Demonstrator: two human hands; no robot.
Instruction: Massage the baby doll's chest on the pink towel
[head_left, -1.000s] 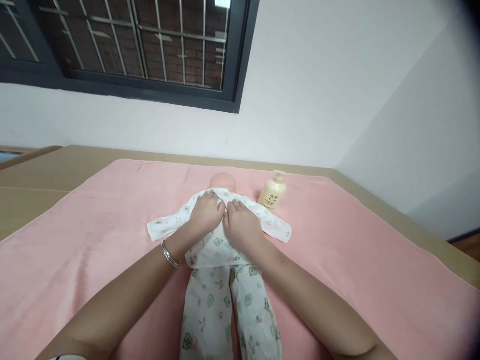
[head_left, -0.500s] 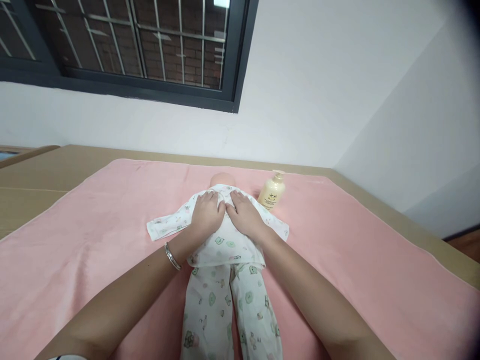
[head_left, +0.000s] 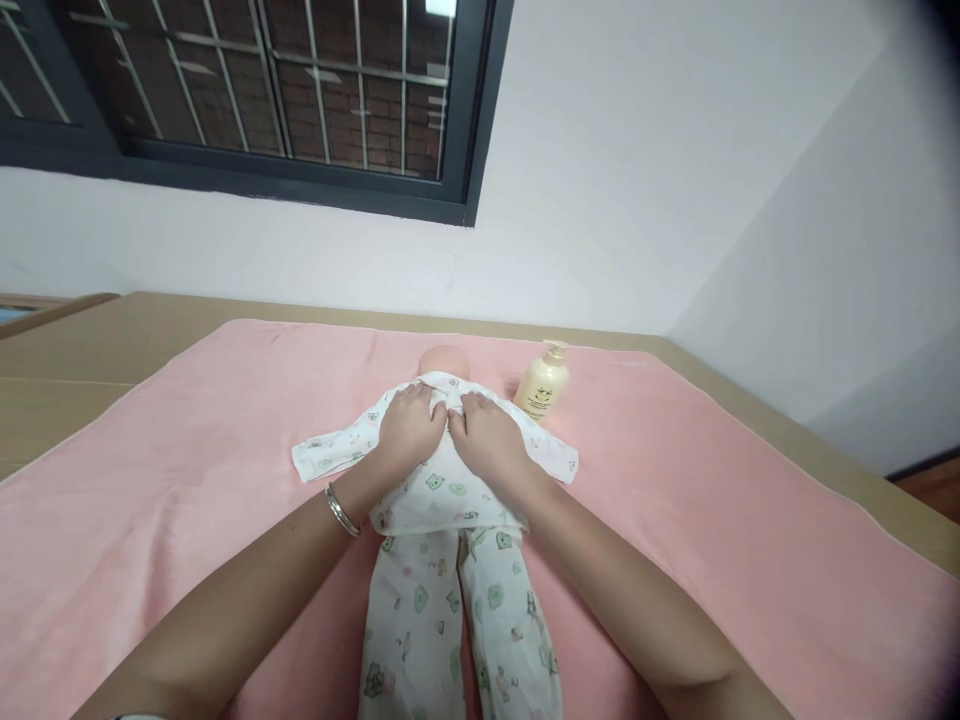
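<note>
A baby doll (head_left: 443, 361) with a smooth, pinkish head lies stretched out, feet toward me. It wears a white long-sleeved shirt (head_left: 447, 495) and white trousers (head_left: 417, 610), both printed with small green figures. My left hand (head_left: 412, 427) rests on the upper left of the shirt, fingers laid over the cloth and pointing toward the head. Beside it, my right hand (head_left: 486, 436) lies the same way on the upper right. Both thumbs point inward and nearly meet at the middle, where the cloth is slightly puckered. Whether the doll faces up or down I cannot tell.
A pale yellow pump bottle (head_left: 543, 384) stands just right of the doll's shoulder. Under everything spreads a pink blanket (head_left: 217, 440) on a tan wooden surface (head_left: 180, 310). Behind are a white wall (head_left: 585, 200) and a dark-framed, barred window (head_left: 457, 205).
My fingers look a little more bent, and both hands have drawn slightly toward me. Creases in the shirt near the collar have grown. The bottle stays where it was.
</note>
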